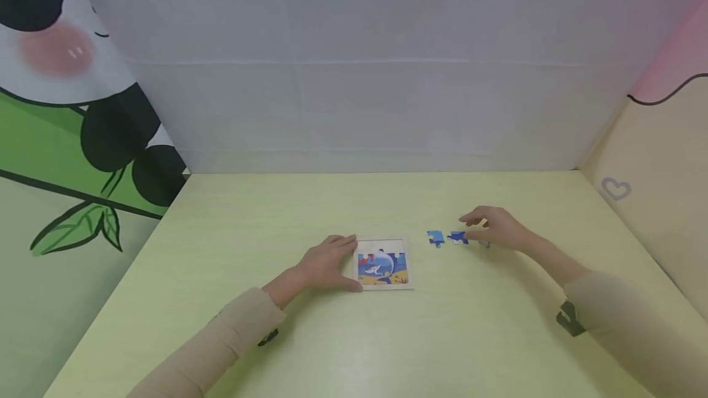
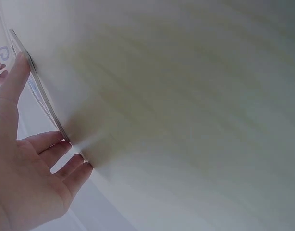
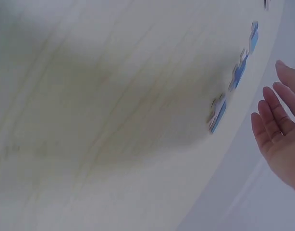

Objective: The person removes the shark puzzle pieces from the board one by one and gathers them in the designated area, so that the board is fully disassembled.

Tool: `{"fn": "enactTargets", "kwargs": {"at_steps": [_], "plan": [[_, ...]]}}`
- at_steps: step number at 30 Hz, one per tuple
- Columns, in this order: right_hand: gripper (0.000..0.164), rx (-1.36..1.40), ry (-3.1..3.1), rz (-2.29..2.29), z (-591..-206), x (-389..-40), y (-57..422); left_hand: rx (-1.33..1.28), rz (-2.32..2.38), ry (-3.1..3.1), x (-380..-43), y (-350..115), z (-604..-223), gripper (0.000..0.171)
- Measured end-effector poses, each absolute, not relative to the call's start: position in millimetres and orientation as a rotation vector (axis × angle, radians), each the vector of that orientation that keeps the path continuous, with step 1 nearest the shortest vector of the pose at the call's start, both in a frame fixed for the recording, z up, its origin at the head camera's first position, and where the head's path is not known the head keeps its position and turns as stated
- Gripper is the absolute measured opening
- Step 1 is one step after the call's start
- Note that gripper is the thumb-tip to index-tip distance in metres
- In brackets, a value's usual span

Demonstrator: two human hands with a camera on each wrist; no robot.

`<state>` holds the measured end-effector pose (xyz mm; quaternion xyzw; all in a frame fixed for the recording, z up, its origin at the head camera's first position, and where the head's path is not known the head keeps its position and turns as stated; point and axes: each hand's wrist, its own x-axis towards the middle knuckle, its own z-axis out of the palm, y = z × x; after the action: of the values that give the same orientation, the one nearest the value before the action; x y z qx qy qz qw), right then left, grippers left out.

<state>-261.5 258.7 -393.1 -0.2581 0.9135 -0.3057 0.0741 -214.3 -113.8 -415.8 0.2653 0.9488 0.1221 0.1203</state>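
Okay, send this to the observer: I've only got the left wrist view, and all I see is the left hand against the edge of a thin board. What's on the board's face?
Observer: The head view shows the puzzle board with a bare white strip beyond its dolphin picture.
Operator: Got it. Any loose pieces around?
Observer: Yes, the right wrist view shows three loose puzzle pieces in a row on the table.
Operator: Is one of them being held?
Observer: No, the right wrist view shows the right hand with its fingers apart from all three.
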Motion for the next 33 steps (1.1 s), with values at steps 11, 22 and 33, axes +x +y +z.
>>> {"fn": "enactTargets", "kwargs": {"at_steps": [11, 22, 33], "plan": [[0.032, -0.833, 2.641, -0.948, -409, -254, 177, 0.74, 0.346, 2.768, -214, -110, -413, 0.094], [0.028, -0.842, 2.554, -0.974, -420, -249, 139, 0.727, 0.33, 2.767, -214, -109, -414, 0.094], [0.021, -0.826, 2.634, -0.868, -421, -243, 129, 0.724, 0.317, 2.765, -215, -109, -415, 0.095]]}}
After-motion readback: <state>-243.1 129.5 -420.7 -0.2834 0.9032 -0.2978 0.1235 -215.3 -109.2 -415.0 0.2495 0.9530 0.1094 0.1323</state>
